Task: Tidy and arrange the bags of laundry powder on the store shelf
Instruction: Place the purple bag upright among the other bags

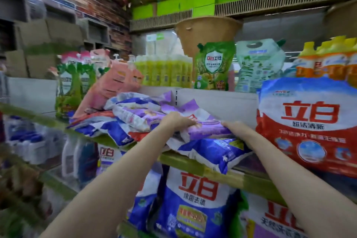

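Note:
A messy heap of laundry powder bags lies flat on the green-edged shelf (193, 162). On top is a purple bag (204, 129); my left hand (176, 120) grips its left side and my right hand (234, 126) grips its right end. Under it a blue and white bag (216, 152) sticks out over the shelf edge. More purple and blue bags (135, 110) are piled to the left. A big red and white bag (309, 125) stands upright at the right.
Pink pouches (110, 85) lean at the back left beside green pouches (67, 87). Yellow-green bottles (164, 71), a green pouch (212, 65) and orange bottles (328, 60) stand on the level behind. Blue bags (191, 203) stand on the shelf below.

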`<state>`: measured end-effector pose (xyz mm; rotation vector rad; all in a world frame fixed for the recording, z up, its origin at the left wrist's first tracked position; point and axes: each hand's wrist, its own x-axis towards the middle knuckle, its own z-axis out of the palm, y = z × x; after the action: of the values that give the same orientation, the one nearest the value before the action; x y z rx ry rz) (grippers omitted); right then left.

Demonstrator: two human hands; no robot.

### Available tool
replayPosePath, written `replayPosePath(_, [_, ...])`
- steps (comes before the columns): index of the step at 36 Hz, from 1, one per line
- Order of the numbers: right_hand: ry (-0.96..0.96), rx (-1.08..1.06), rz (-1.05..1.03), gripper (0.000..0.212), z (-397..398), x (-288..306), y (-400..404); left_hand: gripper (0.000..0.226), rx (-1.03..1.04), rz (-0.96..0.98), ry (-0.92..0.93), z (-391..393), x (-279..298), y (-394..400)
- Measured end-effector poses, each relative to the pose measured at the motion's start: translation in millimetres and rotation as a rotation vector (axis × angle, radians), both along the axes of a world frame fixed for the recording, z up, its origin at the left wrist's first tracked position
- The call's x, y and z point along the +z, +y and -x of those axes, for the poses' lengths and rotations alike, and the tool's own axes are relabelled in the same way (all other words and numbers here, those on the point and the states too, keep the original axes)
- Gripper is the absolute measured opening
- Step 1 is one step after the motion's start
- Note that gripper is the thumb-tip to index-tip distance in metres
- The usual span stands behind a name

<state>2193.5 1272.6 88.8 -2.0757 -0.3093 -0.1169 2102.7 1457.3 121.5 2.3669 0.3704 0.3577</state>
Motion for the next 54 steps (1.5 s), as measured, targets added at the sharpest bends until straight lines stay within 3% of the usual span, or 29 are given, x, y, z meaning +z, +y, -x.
replayPosePath(2, [0.033,0.036,-0.069,0.032,-4.1,1.7,-2.7,0.035,-0.036,0.079,-0.048,-1.5,3.6,0.8])
replayPosePath(8, [0.041,0.099,-0.360,0.005,-11.8,17.8,-8.4,0.022,0.007,0.029,-0.211,-27.8,16.1,8.0])
replayPosePath(11, [-0.123,-0.003,-0.278,0.035,-19.1,27.2,-8.8,0.024,0.013,0.014,-0.288,-48.5,26.6,8.5])
replayPosePath(13, [-0.181,-0.099,-0.186,0.042,-19.2,31.2,-6.5,0.028,-0.011,0.009,-0.313,-59.4,36.2,4.4])
replayPosePath(16, [-0.292,-0.305,-0.003,0.083,-28.2,35.1,-3.7,0.029,-0.056,0.022,-0.315,-78.9,45.9,-0.2])
replayPosePath(18, [-0.320,-0.354,0.022,0.089,-38.6,34.5,-3.2,0.030,-0.080,0.032,-0.330,-94.9,46.2,-3.7])
replayPosePath(21, [-0.272,-0.455,0.099,0.087,-52.4,26.1,-4.3,0.039,-0.176,0.139,-0.303,-121.8,36.1,-14.8])
replayPosePath(24, [-0.088,-0.454,0.392,0.071,-54.3,12.5,-6.0,0.035,-0.303,0.046,-0.106,-157.5,9.4,-22.4])
replayPosePath(27, [-0.016,-0.425,0.483,0.068,-57.3,4.5,-9.3,0.050,-0.379,-0.031,-0.023,-192.8,-15.0,-17.5])
replayPosePath(31, [-0.044,-0.439,0.532,0.069,-55.2,1.9,-8.4,0.026,-0.399,-0.069,0.020,-154.5,-3.1,-19.6])
replayPosePath(35, [-0.074,-0.454,0.633,0.056,-54.5,-1.2,-5.6,0.032,-0.417,-0.106,0.033,-145.1,-2.5,-16.8])
replayPosePath(39, [0.000,-0.500,0.531,0.050,-53.3,-0.2,-2.4,0.045,-0.464,-0.189,0.066,-135.1,-3.0,-9.9])
replayPosePath(42, [0.040,-0.450,0.592,0.040,-45.0,5.8,-1.8,0.031,-0.420,-0.315,0.065,-107.8,6.4,-6.4])
replayPosePath(44, [0.048,-0.424,0.657,0.048,-38.4,8.7,-0.2,0.015,-0.373,-0.362,0.029,-96.6,12.5,-2.3])
replayPosePath(48, [-0.026,-0.467,0.735,0.071,-23.5,20.2,9.3,0.025,-0.267,-0.433,-0.076,-76.5,26.1,15.4])
replayPosePath(51, [-0.231,-0.440,0.728,0.058,-10.0,31.9,25.7,0.030,-0.178,-0.484,-0.135,-62.6,32.8,37.3])
replayPosePath(54, [-0.340,-0.274,0.730,0.046,-1.9,42.4,55.0,0.029,-0.083,-0.500,-0.210,-47.5,35.4,59.0])
